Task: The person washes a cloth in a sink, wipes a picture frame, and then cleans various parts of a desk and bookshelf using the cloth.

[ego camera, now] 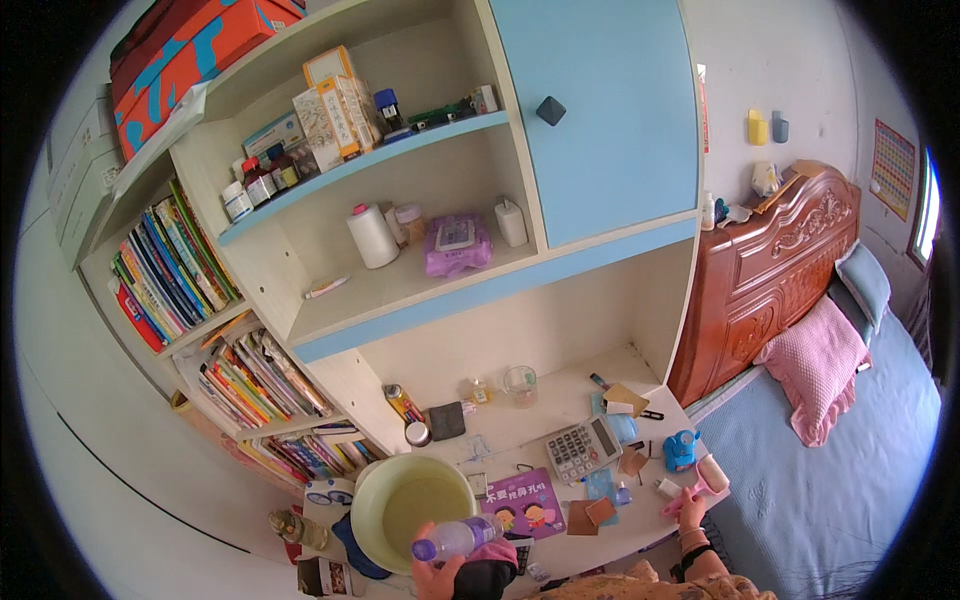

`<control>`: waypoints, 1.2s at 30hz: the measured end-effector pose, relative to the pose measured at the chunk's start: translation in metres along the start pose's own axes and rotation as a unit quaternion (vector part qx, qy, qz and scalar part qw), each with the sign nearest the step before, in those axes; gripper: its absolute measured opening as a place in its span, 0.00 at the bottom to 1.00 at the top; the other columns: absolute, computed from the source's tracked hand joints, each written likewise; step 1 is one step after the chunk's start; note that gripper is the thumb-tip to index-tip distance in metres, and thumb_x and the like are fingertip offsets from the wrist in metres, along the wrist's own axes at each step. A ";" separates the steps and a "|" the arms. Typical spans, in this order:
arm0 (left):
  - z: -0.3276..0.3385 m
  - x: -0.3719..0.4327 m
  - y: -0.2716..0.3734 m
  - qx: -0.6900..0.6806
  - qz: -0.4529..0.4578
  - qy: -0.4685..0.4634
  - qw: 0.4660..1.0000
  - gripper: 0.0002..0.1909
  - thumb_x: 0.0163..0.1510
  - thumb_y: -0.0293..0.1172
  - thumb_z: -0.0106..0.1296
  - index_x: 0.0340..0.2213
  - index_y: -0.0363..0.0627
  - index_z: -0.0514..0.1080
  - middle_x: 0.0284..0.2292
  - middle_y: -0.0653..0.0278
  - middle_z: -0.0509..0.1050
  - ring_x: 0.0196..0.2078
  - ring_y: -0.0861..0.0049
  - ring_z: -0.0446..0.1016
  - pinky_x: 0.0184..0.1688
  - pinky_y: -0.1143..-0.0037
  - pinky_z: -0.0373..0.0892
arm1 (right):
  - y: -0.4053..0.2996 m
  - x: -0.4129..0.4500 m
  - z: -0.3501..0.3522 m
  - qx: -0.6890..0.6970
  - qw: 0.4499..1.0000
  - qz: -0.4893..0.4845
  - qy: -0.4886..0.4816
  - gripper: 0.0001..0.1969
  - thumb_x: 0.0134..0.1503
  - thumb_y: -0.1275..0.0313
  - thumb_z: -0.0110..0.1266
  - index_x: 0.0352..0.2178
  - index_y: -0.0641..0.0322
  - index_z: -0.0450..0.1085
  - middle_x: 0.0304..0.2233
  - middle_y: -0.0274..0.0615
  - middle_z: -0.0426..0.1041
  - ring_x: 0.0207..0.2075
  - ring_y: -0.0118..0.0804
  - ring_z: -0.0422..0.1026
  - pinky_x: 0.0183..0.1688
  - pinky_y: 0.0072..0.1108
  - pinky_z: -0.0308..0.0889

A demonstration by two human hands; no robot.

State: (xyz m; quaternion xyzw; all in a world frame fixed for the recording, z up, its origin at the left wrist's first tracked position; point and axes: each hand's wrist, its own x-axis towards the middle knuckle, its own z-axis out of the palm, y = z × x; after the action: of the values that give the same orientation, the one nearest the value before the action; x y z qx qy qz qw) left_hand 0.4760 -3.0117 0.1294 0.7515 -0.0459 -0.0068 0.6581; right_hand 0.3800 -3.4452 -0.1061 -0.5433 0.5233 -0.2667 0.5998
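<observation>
My left hand (436, 579) is around the cap end of a clear plastic bottle (459, 537) with a purple cap and label. The bottle lies sideways in front of the rim of a pale green plastic bucket (361, 517). Just right of that hand is a pink and black cloth item (491, 570), partly cut off below. My right hand (691, 511) grips the pink handle of a lint roller (711, 475) at the desk's right edge. Its white roll points up and away from me.
On the desk (517, 442) are a calculator (583, 448), a purple picture book (523, 504), brown sandpaper-like squares (583, 519) and a blue toy (680, 450). Shelves with a blue cabinet door (607, 112) rise above. Right stands a bed (810, 480); left, bookshelves (172, 262).
</observation>
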 end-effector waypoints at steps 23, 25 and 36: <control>0.025 0.021 -0.005 -0.082 0.095 -0.038 0.991 0.32 0.39 0.19 0.46 0.48 0.32 0.49 0.45 0.52 0.56 0.48 0.65 0.57 0.50 0.69 0.54 | -0.069 -0.050 0.015 0.049 0.978 -0.201 -0.012 0.10 0.48 0.69 0.50 0.26 0.66 0.62 0.21 0.42 0.65 0.20 0.29 0.63 0.25 0.21 0.61; 0.032 0.024 -0.009 -0.073 0.074 -0.037 0.994 0.32 0.40 0.20 0.45 0.48 0.32 0.49 0.46 0.52 0.55 0.49 0.65 0.57 0.51 0.70 0.53 | -0.068 -0.049 0.031 -0.107 0.963 -0.243 -0.050 0.08 0.48 0.71 0.50 0.24 0.65 0.63 0.20 0.42 0.65 0.19 0.27 0.62 0.23 0.20 0.61; 0.048 0.031 -0.025 -0.036 0.125 0.024 0.991 0.34 0.42 0.38 0.50 0.48 0.35 0.51 0.46 0.52 0.56 0.48 0.64 0.57 0.49 0.69 0.55 | -0.115 -0.094 0.073 -0.239 0.757 -0.492 -0.357 0.05 0.48 0.71 0.48 0.27 0.60 0.63 0.25 0.37 0.67 0.24 0.39 0.67 0.27 0.23 0.64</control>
State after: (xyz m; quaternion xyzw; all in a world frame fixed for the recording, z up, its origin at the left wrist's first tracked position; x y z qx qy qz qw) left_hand 0.5046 -3.0587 0.0999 0.7154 -0.1237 0.0922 0.6815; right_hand 0.4466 -3.3650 0.0223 -0.9074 -0.0213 -0.1780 0.3801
